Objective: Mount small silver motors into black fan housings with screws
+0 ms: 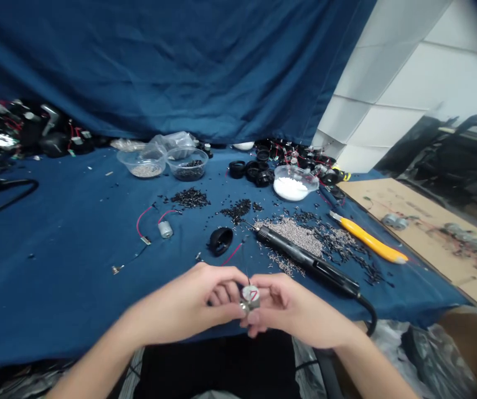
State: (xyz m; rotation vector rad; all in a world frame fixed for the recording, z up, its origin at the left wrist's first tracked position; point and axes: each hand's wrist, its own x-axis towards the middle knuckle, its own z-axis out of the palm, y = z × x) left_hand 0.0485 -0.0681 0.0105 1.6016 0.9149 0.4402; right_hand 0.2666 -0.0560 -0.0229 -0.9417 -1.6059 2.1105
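A small silvery motor (252,296) with a red mark on its end is pinched between both hands, just above the near edge of the blue cloth. My left hand (205,296) grips it from the left with thumb and fingers. From the other side, my right hand (290,310) closes on the same motor, its thumb at the lower edge. A dark thin wire rises from the motor, and a red wire (233,255) lies just beyond my fingers. Close by is a black cup-shaped housing (226,243). The fingers hide much of the motor.
A corded black electric screwdriver (305,257) lies across heaps of small screws (294,233). Right of it is a yellow utility knife (371,239). Another motor (165,229) rests at left. Clear bowls (295,182) stand behind, and a cardboard sheet (413,221) borders the right.
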